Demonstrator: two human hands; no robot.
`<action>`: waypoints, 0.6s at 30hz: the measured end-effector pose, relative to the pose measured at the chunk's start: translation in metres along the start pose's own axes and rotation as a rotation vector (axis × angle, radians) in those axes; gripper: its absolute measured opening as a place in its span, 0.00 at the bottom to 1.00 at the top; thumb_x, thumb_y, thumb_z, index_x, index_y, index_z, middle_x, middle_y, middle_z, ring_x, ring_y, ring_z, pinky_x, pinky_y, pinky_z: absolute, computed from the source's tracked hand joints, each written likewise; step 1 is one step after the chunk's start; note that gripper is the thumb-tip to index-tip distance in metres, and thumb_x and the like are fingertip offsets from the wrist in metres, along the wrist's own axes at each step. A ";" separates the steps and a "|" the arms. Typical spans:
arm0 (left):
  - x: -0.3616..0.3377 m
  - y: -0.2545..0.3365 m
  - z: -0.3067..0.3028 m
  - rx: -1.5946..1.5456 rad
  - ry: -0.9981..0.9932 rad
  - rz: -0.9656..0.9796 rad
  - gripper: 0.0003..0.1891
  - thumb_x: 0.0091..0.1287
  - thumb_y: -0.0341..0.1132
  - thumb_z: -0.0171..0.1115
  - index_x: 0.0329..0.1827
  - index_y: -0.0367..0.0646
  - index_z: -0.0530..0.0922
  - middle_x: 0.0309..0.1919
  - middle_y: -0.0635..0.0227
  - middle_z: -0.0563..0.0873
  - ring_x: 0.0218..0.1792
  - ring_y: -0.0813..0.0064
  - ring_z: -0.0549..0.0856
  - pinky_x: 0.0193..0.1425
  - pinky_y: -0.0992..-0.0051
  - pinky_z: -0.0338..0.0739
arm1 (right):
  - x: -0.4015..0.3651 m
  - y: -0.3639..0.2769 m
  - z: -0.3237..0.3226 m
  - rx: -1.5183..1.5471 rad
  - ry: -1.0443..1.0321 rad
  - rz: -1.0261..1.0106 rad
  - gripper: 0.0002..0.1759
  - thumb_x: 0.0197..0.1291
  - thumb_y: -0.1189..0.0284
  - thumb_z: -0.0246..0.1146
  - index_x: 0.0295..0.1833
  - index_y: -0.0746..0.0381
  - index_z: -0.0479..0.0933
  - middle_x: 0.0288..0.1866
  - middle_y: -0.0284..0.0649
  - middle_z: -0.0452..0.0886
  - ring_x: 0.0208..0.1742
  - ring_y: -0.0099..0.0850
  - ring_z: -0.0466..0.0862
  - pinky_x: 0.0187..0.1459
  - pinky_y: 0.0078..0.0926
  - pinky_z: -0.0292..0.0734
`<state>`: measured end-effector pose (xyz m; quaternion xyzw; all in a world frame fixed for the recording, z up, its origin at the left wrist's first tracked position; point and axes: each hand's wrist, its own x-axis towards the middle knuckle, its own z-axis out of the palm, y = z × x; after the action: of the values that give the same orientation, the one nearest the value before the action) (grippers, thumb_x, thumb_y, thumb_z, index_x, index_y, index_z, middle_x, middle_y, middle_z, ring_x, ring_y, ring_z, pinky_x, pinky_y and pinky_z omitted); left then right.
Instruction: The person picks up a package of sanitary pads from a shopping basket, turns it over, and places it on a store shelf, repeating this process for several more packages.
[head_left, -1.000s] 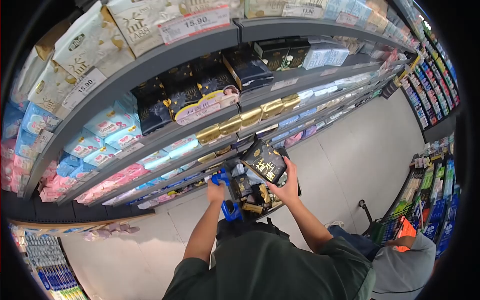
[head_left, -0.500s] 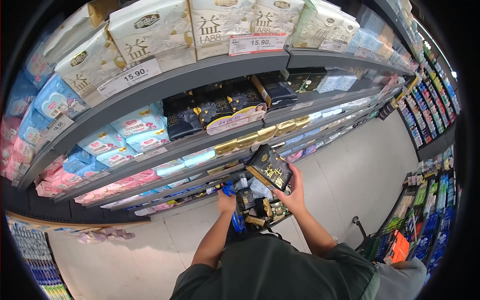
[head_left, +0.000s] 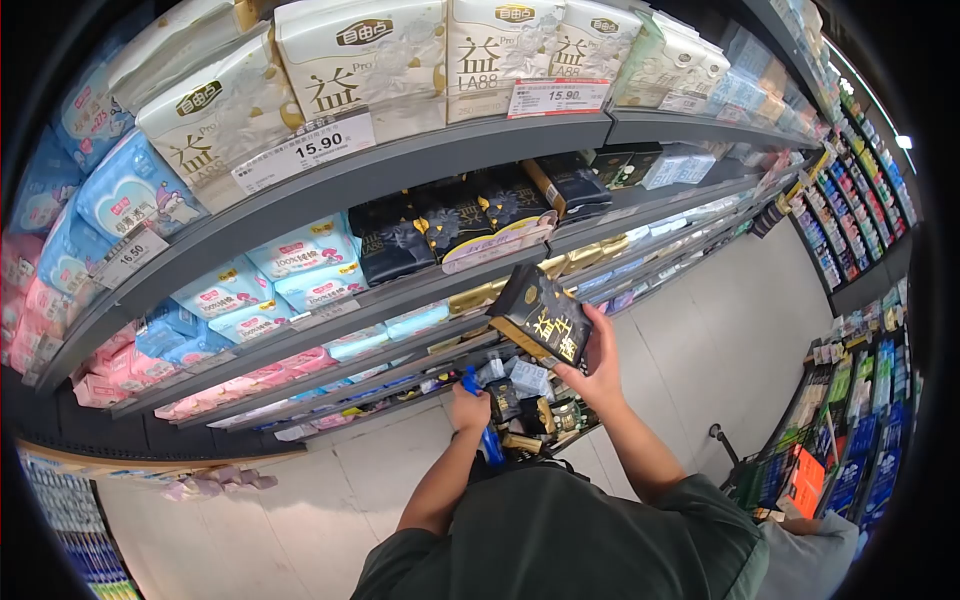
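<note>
My right hand (head_left: 601, 368) grips a black pack of sanitary pads (head_left: 548, 318) with gold and white characters. The pack is tilted in front of the shelves, its gold side facing down and left. Lower and to the left, my left hand (head_left: 469, 408) is closed around a blue bar (head_left: 491, 444), which looks like the handle of a cart or basket. Beside that hand, several loose black, gold and pale packs (head_left: 530, 379) lie in the holder just ahead of my body. Its rim is mostly hidden.
White packs (head_left: 360, 60) line the upper shelf (head_left: 420, 146) above price tags. Black packs (head_left: 455, 215) and light blue packs (head_left: 305, 250) fill the shelf below. At the right are a dark wire cart with an orange item (head_left: 803, 482) and a person's grey clothing (head_left: 812, 553).
The camera view has shifted, so the shelves sit slightly right and lower. The black pack is a little higher in view and nearer the shelves, still in my right hand. My left hand keeps its grip.
</note>
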<state>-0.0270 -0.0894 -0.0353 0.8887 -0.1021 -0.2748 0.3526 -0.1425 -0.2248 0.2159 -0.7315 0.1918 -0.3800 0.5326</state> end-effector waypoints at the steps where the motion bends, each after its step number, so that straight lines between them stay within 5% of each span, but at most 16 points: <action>1: 0.000 0.001 -0.001 0.006 0.005 0.002 0.29 0.58 0.40 0.59 0.62 0.39 0.66 0.38 0.45 0.86 0.40 0.43 0.85 0.46 0.51 0.78 | 0.007 -0.004 0.002 -0.001 0.005 0.000 0.52 0.43 0.68 0.75 0.72 0.68 0.55 0.67 0.44 0.61 0.71 0.37 0.63 0.71 0.34 0.55; 3: 0.000 0.001 -0.001 0.017 0.001 0.010 0.30 0.58 0.41 0.59 0.63 0.39 0.65 0.38 0.46 0.86 0.40 0.43 0.85 0.46 0.51 0.78 | 0.019 -0.018 0.004 -0.075 -0.005 -0.129 0.51 0.42 0.73 0.74 0.72 0.66 0.56 0.65 0.44 0.60 0.68 0.37 0.66 0.68 0.35 0.63; 9: -0.006 0.010 -0.012 -0.015 -0.032 0.061 0.34 0.58 0.39 0.60 0.67 0.36 0.60 0.39 0.47 0.86 0.41 0.46 0.85 0.47 0.53 0.78 | 0.026 -0.033 0.016 -0.222 0.014 -0.161 0.50 0.39 0.67 0.76 0.70 0.64 0.61 0.65 0.47 0.63 0.68 0.40 0.67 0.67 0.36 0.64; 11: -0.003 0.003 -0.013 -0.165 -0.095 0.040 0.32 0.56 0.36 0.62 0.64 0.39 0.63 0.48 0.46 0.82 0.48 0.48 0.84 0.52 0.54 0.76 | 0.019 -0.034 0.017 -0.320 0.024 -0.163 0.49 0.37 0.68 0.76 0.69 0.64 0.63 0.63 0.48 0.66 0.66 0.41 0.69 0.65 0.36 0.65; 16: 0.003 -0.012 -0.022 -0.282 -0.252 0.093 0.33 0.54 0.36 0.65 0.62 0.33 0.63 0.43 0.53 0.82 0.44 0.52 0.83 0.53 0.61 0.76 | 0.010 -0.043 0.009 -0.368 -0.018 -0.095 0.47 0.37 0.68 0.76 0.68 0.62 0.65 0.62 0.49 0.68 0.64 0.45 0.70 0.64 0.37 0.66; 18: -0.002 -0.016 -0.029 -0.087 -0.102 0.275 0.40 0.53 0.37 0.68 0.68 0.32 0.58 0.53 0.48 0.76 0.55 0.49 0.75 0.63 0.60 0.69 | 0.013 -0.061 0.001 -0.449 -0.121 -0.087 0.47 0.38 0.68 0.76 0.68 0.62 0.65 0.62 0.49 0.68 0.64 0.45 0.70 0.65 0.37 0.66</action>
<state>-0.0124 -0.0601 -0.0281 0.8350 -0.2287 -0.2729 0.4195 -0.1413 -0.2110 0.2769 -0.8606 0.2073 -0.3060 0.3502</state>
